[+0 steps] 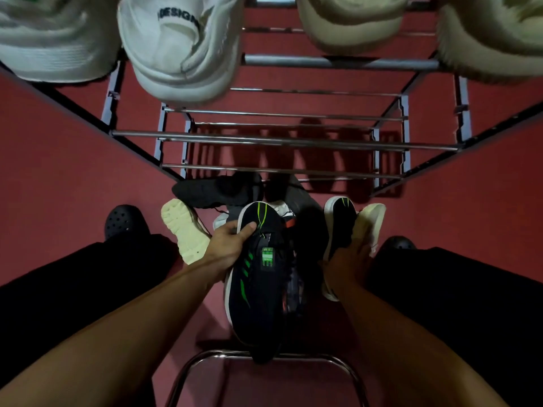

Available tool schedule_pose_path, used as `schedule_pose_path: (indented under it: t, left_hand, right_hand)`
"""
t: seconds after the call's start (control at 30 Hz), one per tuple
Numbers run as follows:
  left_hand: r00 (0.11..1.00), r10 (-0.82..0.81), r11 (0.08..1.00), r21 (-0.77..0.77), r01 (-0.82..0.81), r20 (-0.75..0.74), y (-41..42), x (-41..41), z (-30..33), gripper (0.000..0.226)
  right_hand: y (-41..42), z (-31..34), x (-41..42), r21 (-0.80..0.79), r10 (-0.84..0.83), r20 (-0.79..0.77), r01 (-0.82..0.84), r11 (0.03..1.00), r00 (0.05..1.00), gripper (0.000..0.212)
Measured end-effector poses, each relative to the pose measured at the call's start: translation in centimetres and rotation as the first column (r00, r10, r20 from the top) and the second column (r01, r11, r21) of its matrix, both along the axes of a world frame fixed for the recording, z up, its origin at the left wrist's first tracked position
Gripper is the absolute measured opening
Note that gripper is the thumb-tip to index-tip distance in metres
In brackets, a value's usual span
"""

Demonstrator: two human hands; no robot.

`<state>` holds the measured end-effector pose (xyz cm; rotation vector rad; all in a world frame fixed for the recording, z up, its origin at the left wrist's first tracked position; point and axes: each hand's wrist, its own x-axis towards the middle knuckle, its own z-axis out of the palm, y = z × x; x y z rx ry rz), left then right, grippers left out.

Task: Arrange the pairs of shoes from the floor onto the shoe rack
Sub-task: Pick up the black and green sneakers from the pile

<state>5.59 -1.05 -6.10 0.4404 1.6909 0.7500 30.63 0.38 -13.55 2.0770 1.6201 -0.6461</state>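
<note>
Left hand [232, 245] grips black knit sneaker with green stripes [258, 283] by its side | right hand [348, 264] grasps its mate [338, 227] just ahead | likely light, soft uppers; hold at midfoot or heel | metal-bar shoe rack [282, 142] beyond both hands.

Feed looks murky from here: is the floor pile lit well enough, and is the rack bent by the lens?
Head view: dim; the black green-striped sneaker is readable, the dark shoes behind it merge into shadow; the metal shoe rack bars splay from wide-angle distortion; the white knit sneakers on top are slightly blurred.

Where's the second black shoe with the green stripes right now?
In the head view it's right of centre, gripped by the right hand: the second black-and-green shoe, beside a cream shoe.
</note>
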Motion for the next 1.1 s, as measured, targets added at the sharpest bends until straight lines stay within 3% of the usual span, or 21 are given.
schedule_pose_path:
  t: [0.07, 0.13, 0.27, 0.43, 0.53, 0.73, 0.8, 0.9, 1.0, 1.1]
  left_hand:
    - [1.0, 0.01, 1.0, -0.006, -0.01, -0.001, 0.1, -0.2, -0.3, 0.013]
    - [1.0, 0.019, 1.0, -0.011, -0.019, -0.002, 0.2, -0.4, -0.4, 0.014]
    - [0.999, 0.034, 0.999, -0.019, -0.034, -0.011, -0.2, -0.5, -0.3, 0.016]
    - [0.998, 0.032, 0.999, -0.019, -0.033, -0.045, -0.5, -0.8, -0.1, 0.013]
    - [0.997, 0.041, 0.999, -0.025, -0.043, -0.059, -0.2, -1.0, -0.4, 0.012]
    - [0.998, 0.012, 1.0, -0.018, -0.013, -0.054, 0.1, -0.5, -1.2, 0.024]
    - [0.999, 0.014, 1.0, -0.006, -0.015, -0.042, 0.0, -0.4, -1.2, 0.023]
    - [0.999, 0.019, 1.0, 0.015, -0.019, -0.041, -0.2, -0.8, -0.3, 0.015]
    - [0.996, 0.036, 0.999, 0.014, -0.035, -0.081, -0.8, -1.9, 0.3, 0.014]
    - [0.994, 0.04, 0.999, 0.021, -0.038, -0.103, -1.2, -3.5, 1.0, 0.015]
  right_hand:
    - [0.1, -0.1, -0.2, 0.065, -0.103, -0.037, 0.105, 0.992, 0.994, 0.044]
    - [0.4, 0.1, -0.4, 0.063, -0.213, -0.072, 0.218, 0.974, 0.974, 0.058]
    - [0.9, -0.5, 0.2, 0.011, -0.259, -0.044, 0.259, 0.966, 0.965, 0.043]
    - [0.9, -0.3, 0.0, 0.05, -0.185, 0.052, 0.182, 0.982, 0.981, 0.063]
    - [1.1, -0.4, -0.2, 0.106, -0.283, -0.07, 0.289, 0.952, 0.957, 0.059]
    - [2.0, 0.5, 1.9, 0.016, -0.125, -0.252, 0.133, 0.991, 0.96, 0.038]
    - [2.9, 1.4, 2.2, 0.098, -0.104, -0.32, 0.142, 0.985, 0.942, 0.035]
    - [3.4, 3.7, 1.4, 0.278, 0.128, -0.3, -0.042, 0.96, 0.945, 0.028]
    - [1.7, 5.6, -1.5, 0.316, 0.306, -0.46, -0.168, 0.934, 0.834, 0.026]
    - [-0.3, 5.1, -3.5, 0.197, 0.239, -0.654, -0.143, 0.97, 0.718, 0.021]
